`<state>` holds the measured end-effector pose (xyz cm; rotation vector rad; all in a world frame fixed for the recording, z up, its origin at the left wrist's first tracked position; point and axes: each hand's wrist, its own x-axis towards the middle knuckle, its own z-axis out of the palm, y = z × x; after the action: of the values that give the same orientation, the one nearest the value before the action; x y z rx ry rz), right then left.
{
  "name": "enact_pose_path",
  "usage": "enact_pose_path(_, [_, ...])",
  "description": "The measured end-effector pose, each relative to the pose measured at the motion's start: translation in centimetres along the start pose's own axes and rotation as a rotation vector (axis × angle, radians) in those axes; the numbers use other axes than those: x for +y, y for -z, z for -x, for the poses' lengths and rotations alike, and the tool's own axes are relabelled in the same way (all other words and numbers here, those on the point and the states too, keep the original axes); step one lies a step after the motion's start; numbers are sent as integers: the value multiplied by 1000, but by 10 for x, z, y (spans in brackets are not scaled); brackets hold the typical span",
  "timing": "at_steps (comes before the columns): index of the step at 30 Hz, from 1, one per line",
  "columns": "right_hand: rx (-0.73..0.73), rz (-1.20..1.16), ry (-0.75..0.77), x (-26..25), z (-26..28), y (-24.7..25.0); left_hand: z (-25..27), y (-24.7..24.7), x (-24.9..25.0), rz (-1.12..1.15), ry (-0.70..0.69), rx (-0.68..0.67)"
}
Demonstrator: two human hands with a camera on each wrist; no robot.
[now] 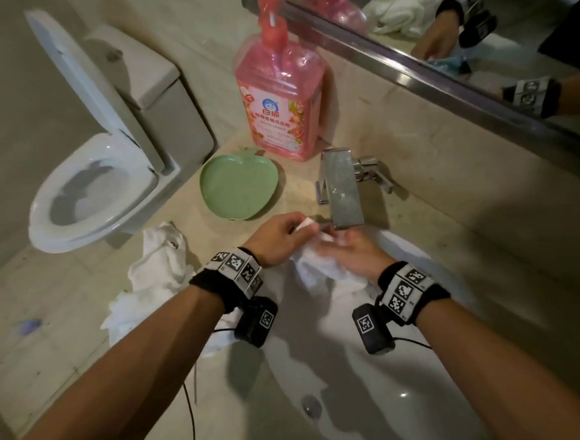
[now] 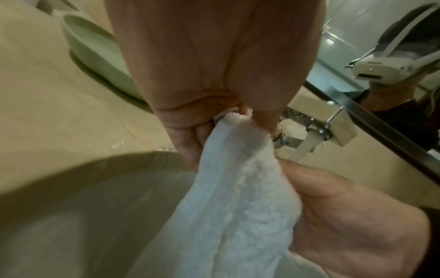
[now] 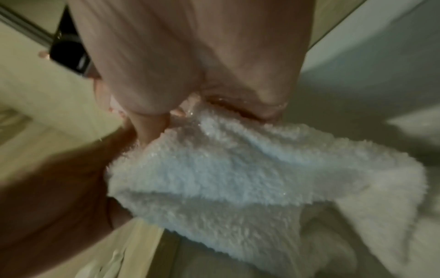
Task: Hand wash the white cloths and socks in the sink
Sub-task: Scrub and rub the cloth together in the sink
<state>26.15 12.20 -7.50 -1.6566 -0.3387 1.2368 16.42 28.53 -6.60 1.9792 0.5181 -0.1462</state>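
1. Left hand (image 1: 276, 236) is pinching the top edge of the white cloth (image 1: 323, 269), fingers curled.
2. Right hand (image 1: 356, 253) is gripping the cloth just beside it, over the sink (image 1: 344, 381), under the faucet (image 1: 343, 188).
3. More white cloths (image 1: 155, 274) are lying on the table (image 1: 50, 339), left of the left hand.

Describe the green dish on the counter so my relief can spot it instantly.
Start at the steel faucet behind the sink. Just left of it, in front of the tall pink soap bottle, lies the green dish on the beige counter. It is shallow, apple-shaped and holds nothing, unlike the crumpled white cloths nearer the counter's edge.
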Motion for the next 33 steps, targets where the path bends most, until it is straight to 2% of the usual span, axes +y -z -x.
enact_pose_path(1, [-43,36,-61,-5,-2,-7,2,4,1,-9,2,21])
enact_pose_path(3, [-187,-61,-331,-10,-7,-15,4,13,4,51,74,80])
enact_pose_path(4, [-175,-132,-374,-12,-10,-15,6,16,4,108,128,101])
enact_pose_path(5, [-99,-93,-307,-12,-15,-14,6,17,3,152,161,108])
enact_pose_path(7, [176,150,-66,-8,-22,-7,8,18,-2,105,184,78])
enact_pose_path(8, [210,126,-8,-6,-21,-3,9,16,-4,27,178,35])
enact_pose_path(11, [203,115,-16,4,-20,17,7,2,-3,-150,122,-86])
enact_pose_path(14, [133,89,-1,5,-6,34,-2,-16,9,-122,37,-125])
enact_pose_path(18, [98,221,50,13,8,44,-22,-39,25,26,-56,-193])
enact_pose_path(20, [154,258,42,17,11,48,-26,-44,31,123,-84,-193])
enact_pose_path(22, [210,198,54,16,15,51,-27,-47,29,147,-41,-196])
enact_pose_path(24, [249,124,82,12,18,53,-24,-48,22,79,35,-206])
enact_pose_path(27, [281,66,128,6,16,56,-16,-45,9,-81,21,-206])
enact_pose_path(30, [240,88,122,3,12,54,-8,-29,8,-51,-4,-121])
enact_pose_path(33, [92,172,71,3,11,46,-1,-11,15,-58,-29,-74])
